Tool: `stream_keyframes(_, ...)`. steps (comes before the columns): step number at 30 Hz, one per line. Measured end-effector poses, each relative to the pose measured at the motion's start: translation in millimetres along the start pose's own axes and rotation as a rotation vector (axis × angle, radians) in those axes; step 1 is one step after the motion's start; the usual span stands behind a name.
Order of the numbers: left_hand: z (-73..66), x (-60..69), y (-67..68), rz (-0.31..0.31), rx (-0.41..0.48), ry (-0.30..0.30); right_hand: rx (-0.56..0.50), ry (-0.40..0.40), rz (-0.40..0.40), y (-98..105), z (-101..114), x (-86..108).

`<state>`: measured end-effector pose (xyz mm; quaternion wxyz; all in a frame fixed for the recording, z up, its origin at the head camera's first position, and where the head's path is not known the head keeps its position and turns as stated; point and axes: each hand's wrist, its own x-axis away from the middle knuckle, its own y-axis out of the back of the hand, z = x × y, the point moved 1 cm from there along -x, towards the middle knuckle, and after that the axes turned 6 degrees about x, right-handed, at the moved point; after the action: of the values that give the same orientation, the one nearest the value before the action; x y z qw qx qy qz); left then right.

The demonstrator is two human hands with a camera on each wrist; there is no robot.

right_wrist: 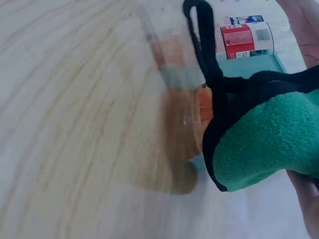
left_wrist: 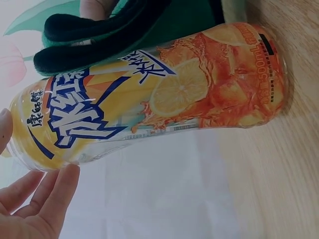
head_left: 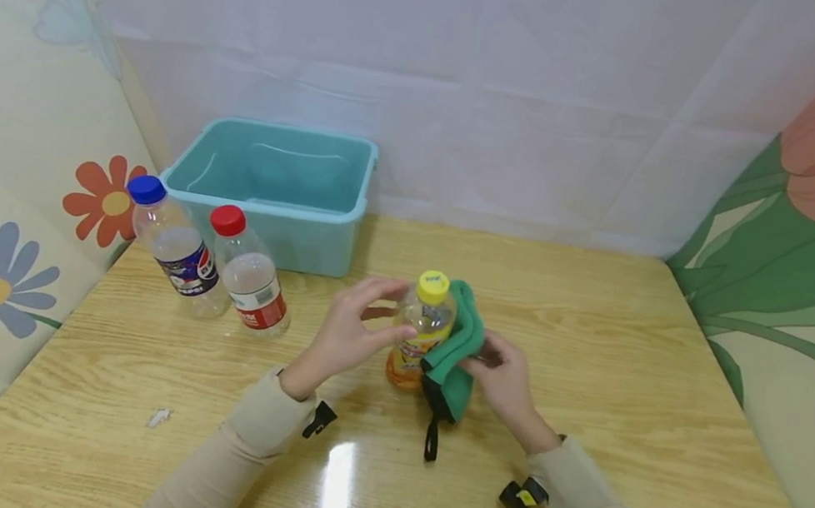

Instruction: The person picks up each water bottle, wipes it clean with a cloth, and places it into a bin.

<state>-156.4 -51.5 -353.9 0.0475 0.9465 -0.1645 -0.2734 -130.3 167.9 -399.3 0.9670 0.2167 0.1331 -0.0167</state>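
Upright on the table, a clear plastic iced tea bottle (head_left: pixel 412 347) has a yellow cap and an orange and yellow label (left_wrist: pixel 194 84). My left hand (head_left: pixel 347 333) holds it near the shoulder, thumb in front and fingers round the far side. In my right hand (head_left: pixel 508 379) is a folded green cloth (head_left: pixel 455 377) with black edging and a black loop, pinched between thumb and fingers. The cloth lies against the bottle's right side. Part of the right fingers is hidden behind the cloth (right_wrist: pixel 264 139).
At the back left stands a light blue plastic bin (head_left: pixel 267 225). Before it are a blue-capped Pepsi bottle (head_left: pixel 184 258) and a red-capped bottle (head_left: pixel 253 283). A small white scrap (head_left: pixel 159 417) lies on the wooden table (head_left: pixel 595 326), and a white sheet hangs behind.
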Motion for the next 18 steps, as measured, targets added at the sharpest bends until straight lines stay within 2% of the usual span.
stream_keyframes(3, -0.2, -0.4, 0.3, 0.001, -0.001, -0.003, -0.027, 0.029, -0.048, 4.3, 2.9, 0.8)
stream_keyframes(8, 1.2, -2.2, 0.8, 0.018, -0.005, -0.017, -0.054, 0.127, -0.101, 13.7, 8.4, 0.9)
stream_keyframes(11, 3.2, -4.3, 3.1, 0.046, 0.006, -0.019, -0.079, 0.156, -0.119, 19.6, 9.8, -0.2)
stream_keyframes(18, 8.8, -11.8, 10.9, 0.123, 0.065, 0.028, -0.097, 0.190, -0.157, 31.1, 9.6, -1.5)
